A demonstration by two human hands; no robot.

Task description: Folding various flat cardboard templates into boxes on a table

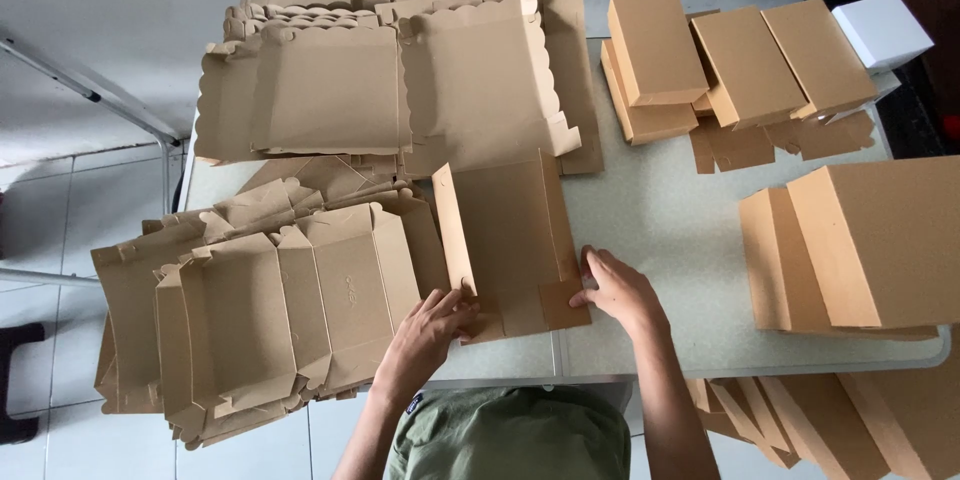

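A pale table (pixel 680 230) carries stacks of flat brown cardboard blanks (pixel 250 310) on the left and folded brown boxes (pixel 870 240) on the right. Between them lies a partly folded cardboard box (pixel 510 240). The left hand (pixel 430 330) pinches its raised left flap; the right hand (pixel 620 290) presses open on its right edge.

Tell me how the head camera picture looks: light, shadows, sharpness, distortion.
Head view: soft, even light with no glare on the table; faint shadows only, under the left hand and right hand and beside the half-folded cardboard box; everything sharp, no motion blur; wide-angle lens bends the edges, so the folded boxes at the right lean outward; the top right corner goes dark.
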